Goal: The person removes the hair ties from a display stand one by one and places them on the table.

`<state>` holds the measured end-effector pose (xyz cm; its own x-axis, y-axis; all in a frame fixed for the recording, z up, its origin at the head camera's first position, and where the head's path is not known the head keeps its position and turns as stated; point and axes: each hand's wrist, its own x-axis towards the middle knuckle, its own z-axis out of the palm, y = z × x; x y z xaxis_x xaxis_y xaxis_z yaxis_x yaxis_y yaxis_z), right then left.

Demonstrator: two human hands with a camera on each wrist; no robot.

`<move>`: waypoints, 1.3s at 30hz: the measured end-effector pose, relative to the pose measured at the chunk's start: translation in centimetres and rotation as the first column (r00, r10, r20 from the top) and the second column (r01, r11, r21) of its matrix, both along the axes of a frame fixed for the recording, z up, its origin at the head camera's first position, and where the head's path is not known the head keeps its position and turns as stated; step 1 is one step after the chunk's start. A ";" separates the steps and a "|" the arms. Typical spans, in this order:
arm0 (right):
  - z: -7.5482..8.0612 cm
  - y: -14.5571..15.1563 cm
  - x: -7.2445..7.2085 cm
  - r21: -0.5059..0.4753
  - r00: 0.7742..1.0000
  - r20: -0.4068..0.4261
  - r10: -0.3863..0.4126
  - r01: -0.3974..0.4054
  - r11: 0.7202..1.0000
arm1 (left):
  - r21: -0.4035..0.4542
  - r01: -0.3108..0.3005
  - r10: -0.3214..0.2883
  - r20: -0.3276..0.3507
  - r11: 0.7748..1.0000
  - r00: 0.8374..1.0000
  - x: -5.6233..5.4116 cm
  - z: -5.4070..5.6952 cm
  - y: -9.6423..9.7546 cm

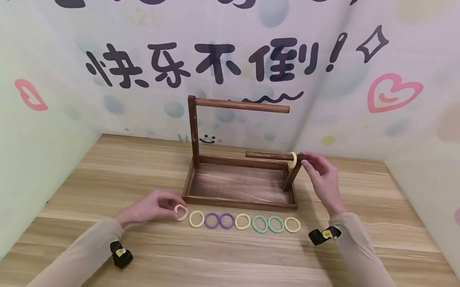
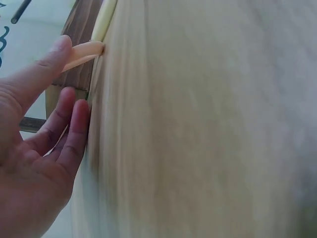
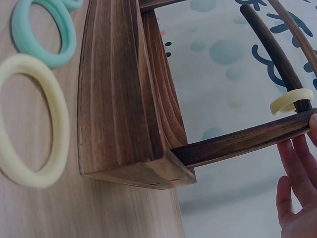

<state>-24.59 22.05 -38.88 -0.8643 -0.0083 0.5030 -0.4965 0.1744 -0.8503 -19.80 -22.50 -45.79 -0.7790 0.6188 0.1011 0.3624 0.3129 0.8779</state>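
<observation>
My left hand (image 1: 153, 207) pinches a peach-pink ring (image 1: 181, 212) at the left end of a row of rings on the table. In the left wrist view this ring (image 2: 84, 53) is tilted against the thumb, with some fingers hidden. At the dark wooden rack (image 1: 239, 204), my right hand (image 1: 325, 179) grips the top of the short right post (image 1: 293, 174). A pale yellow ring (image 1: 292, 160) hangs on the lower rod (image 1: 267, 156), close to that post. The right wrist view shows my fingers (image 3: 299, 168) beneath the post's end, partly cut off by the frame.
Along the rack's front lie yellow rings (image 1: 196, 219), purple rings (image 1: 212, 221) and green rings (image 1: 260, 224). A taller post (image 1: 192, 131) on the left carries the upper rod (image 1: 243, 105). Behind the wooden table (image 1: 219, 270) hangs a printed cloth (image 1: 155, 109).
</observation>
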 end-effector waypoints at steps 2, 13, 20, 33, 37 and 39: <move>0.0 0.0 0.0 -0.001 1.000 -0.002 0.001 -0.001 1.000 | -0.005 -0.006 0.006 0.001 1.000 1.000 0.0 0.0 0.0; 0.0 0.0 0.0 -0.003 1.000 -0.009 0.001 -0.001 1.000 | -0.066 -0.013 0.013 0.003 0.998 1.000 -0.1 0.3 0.1; 0.1 0.0 0.0 0.004 1.000 -0.010 0.000 0.000 1.000 | -0.046 0.013 -0.012 0.019 0.999 1.000 -0.1 0.5 0.1; 0.4 0.3 0.1 0.050 1.000 0.009 0.004 -0.005 0.999 | -0.054 -0.019 0.020 0.012 0.998 1.000 0.0 3.2 0.2; 0.5 0.3 0.1 0.071 1.000 0.021 0.007 -0.008 0.997 | -0.054 -0.030 0.030 -0.003 0.998 1.000 -0.2 3.8 0.5; 0.6 0.4 0.0 0.071 1.000 0.024 0.015 -0.017 0.997 | -0.054 -0.040 0.040 -0.003 0.998 0.999 -0.3 4.1 0.7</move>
<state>-24.55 22.45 -38.29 -0.8755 -0.0573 0.4798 -0.4794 0.2275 -0.8476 -20.10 -21.82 -41.70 -0.8031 0.5917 0.0697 0.3502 0.3741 0.8587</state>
